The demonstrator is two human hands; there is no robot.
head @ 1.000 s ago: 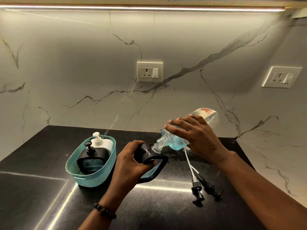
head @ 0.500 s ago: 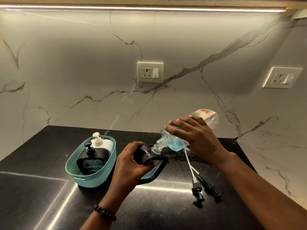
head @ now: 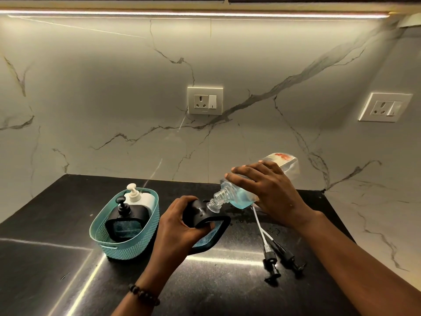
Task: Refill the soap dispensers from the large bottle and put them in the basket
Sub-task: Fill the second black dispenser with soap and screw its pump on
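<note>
Pour in progress. Right hand (head: 271,190) wraps over the large bottle (head: 241,192), fingers curled on its body; its long axis is tipped, base up-right toward the wall, threaded neck down-left. Left hand (head: 177,226) grips the black dispenser (head: 205,222), thumb and fingers closed round its top, tilted on the counter (head: 68,281). Bottle mouth sits right at the dispenser opening; whether they touch, can't tell. Blue soap pooled low near the neck. Basket (head: 127,247) lies left of the left hand, holding two capped dispensers. Two loose pumps (head: 280,263) lie right, nearer the right arm.
</note>
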